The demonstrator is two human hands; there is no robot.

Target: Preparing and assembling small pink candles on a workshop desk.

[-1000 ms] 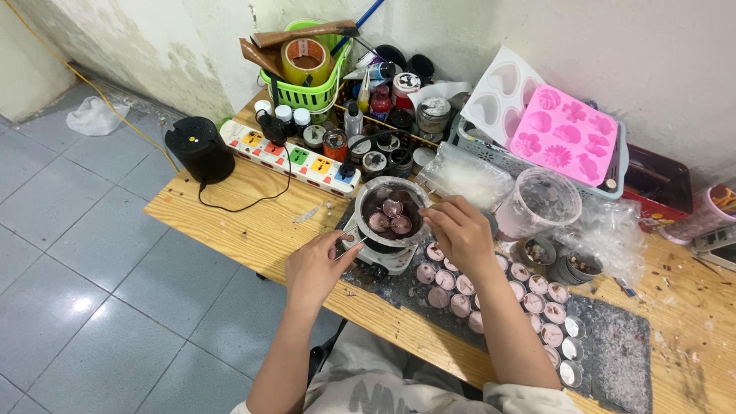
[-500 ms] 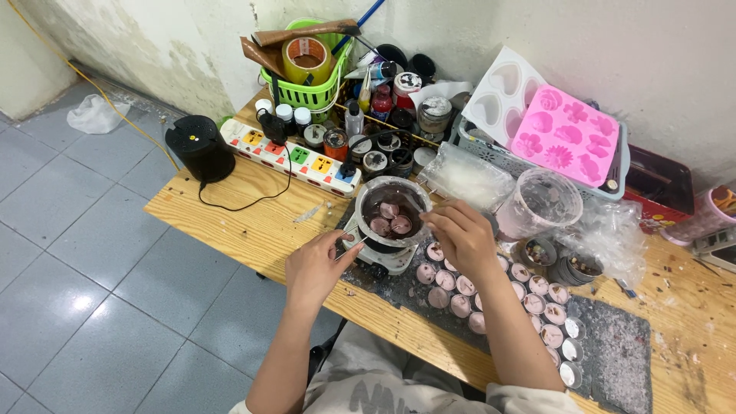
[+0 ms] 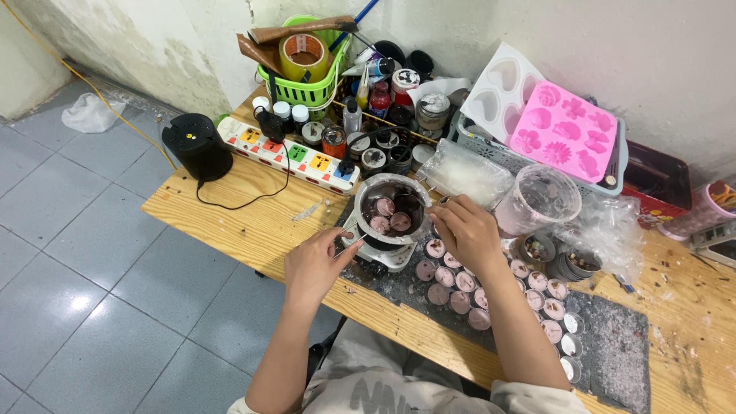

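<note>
Wooden worktop (image 3: 253, 218) carrying a metal melting pot (image 3: 391, 209) on a small heater. Right hand (image 3: 468, 234), fingers curled together at the pot's right rim; left hand (image 3: 313, 264), fingers clamped on thin tweezers (image 3: 346, 245) just left of the pot.

The right hand (image 3: 466, 234) hides the near right rim of the round metal melting pot (image 3: 392, 209); its fingertips cannot be made out; the pink cup (image 3: 707, 208) is cut off at the picture's right edge
</note>
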